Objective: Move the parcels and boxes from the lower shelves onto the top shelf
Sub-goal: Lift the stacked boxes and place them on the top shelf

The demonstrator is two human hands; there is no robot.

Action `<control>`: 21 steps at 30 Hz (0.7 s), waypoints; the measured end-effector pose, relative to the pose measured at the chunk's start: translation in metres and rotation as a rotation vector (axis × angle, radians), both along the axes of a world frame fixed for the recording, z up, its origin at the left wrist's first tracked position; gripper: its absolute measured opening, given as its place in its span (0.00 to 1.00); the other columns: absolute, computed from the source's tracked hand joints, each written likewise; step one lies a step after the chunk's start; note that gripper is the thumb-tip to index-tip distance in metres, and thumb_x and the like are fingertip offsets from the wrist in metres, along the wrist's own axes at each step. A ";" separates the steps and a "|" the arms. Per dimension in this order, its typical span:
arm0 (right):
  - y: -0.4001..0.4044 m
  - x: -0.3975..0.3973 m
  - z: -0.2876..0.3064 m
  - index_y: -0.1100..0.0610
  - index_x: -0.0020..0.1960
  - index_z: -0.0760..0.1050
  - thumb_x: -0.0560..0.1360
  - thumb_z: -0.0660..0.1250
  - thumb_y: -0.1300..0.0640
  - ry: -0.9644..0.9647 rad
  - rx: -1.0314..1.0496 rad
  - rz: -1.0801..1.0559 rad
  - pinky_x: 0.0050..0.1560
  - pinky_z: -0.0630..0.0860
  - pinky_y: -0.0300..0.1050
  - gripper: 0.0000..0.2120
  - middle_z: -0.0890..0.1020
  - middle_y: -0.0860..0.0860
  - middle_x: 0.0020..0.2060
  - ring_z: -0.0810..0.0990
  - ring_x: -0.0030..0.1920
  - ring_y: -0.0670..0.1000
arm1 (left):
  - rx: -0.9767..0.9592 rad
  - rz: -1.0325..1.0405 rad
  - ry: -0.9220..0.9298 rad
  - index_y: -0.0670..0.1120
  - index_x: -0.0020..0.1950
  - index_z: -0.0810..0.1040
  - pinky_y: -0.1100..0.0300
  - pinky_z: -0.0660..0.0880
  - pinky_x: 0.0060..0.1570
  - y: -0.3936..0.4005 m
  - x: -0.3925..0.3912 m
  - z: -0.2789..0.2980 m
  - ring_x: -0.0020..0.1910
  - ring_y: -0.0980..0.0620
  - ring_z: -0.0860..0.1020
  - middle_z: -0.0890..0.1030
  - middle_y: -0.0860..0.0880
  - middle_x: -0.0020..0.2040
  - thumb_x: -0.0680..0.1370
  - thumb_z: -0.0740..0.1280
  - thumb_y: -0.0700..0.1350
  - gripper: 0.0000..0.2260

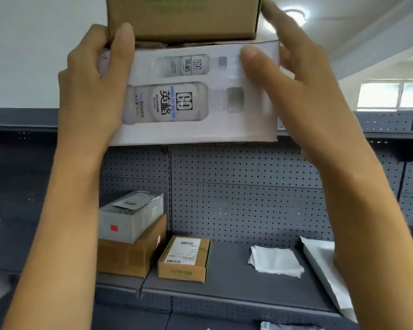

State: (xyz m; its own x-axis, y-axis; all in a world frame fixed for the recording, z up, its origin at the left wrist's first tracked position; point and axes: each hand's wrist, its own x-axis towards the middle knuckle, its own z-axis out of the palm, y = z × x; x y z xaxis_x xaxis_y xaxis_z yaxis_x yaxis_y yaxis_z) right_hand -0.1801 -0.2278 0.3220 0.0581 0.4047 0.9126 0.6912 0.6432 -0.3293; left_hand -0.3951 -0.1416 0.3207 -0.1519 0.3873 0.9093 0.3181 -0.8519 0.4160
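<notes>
Both hands, left hand [91, 84] and right hand [293, 75], grip white bottle-print box [200, 96] w/ cardboard box [184, 17] stacked on top, at 12 o'clock, above top shelf [389, 134] level.

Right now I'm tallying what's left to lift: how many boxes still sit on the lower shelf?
3: a grey box stacked on a brown carton at left, and a small labelled cardboard box beside them. Arms may hide others.

cardboard box [181, 17] on printed box [200, 91] | left hand [91, 79], right hand [293, 75] at sides
</notes>
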 end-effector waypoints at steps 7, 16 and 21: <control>0.027 -0.004 0.026 0.41 0.78 0.63 0.80 0.59 0.40 -0.034 0.119 -0.024 0.69 0.74 0.57 0.27 0.77 0.42 0.70 0.75 0.69 0.43 | 0.057 0.035 0.005 0.45 0.56 0.75 0.40 0.78 0.49 0.020 -0.009 0.023 0.49 0.45 0.83 0.83 0.42 0.50 0.80 0.55 0.66 0.26; 0.043 -0.006 0.043 0.41 0.78 0.62 0.81 0.59 0.44 -0.029 0.200 0.003 0.70 0.73 0.54 0.26 0.77 0.40 0.69 0.75 0.69 0.41 | 0.163 0.047 -0.019 0.45 0.53 0.76 0.55 0.74 0.36 0.039 -0.009 0.050 0.42 0.53 0.82 0.82 0.49 0.42 0.82 0.56 0.63 0.22; 0.068 0.000 0.053 0.42 0.79 0.61 0.83 0.58 0.48 -0.035 0.220 -0.038 0.61 0.71 0.36 0.25 0.76 0.29 0.59 0.74 0.59 0.27 | 0.201 0.103 -0.018 0.51 0.51 0.73 0.63 0.73 0.32 0.065 0.006 0.061 0.40 0.61 0.81 0.80 0.57 0.38 0.83 0.55 0.61 0.16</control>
